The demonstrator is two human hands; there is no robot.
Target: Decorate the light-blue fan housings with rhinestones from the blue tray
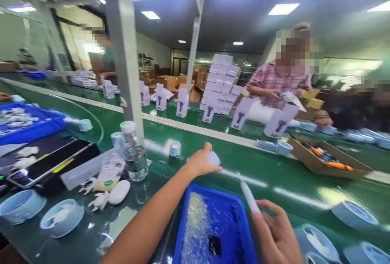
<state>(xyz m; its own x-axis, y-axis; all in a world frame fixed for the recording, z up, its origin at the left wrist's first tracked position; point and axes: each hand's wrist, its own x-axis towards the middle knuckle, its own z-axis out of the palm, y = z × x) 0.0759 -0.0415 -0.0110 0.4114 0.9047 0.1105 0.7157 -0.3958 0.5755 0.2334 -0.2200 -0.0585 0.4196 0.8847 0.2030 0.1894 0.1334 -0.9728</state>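
My left hand [199,161] reaches over the green conveyor belt, with thumb and fingers around a pale blue round part [214,158]. Most of that part is hidden behind the hand. In my right hand [276,231] is a white pen-shaped tool [250,195] with a thin tip, pointing up and away from me. Below and between both hands sits a blue tray [224,199] with many small clear bits and a small black square [215,245]. A small pale blue round housing [174,148] stands on the belt left of my left hand.
Pale blue housings [62,217] lie at both sides. A water bottle [134,152] stands left, near a metal post [123,53]. White boxes [242,113] line the far side. A cardboard tray [329,160] holds orange-handled tools. A co-worker in a checked shirt [278,79] stands opposite.
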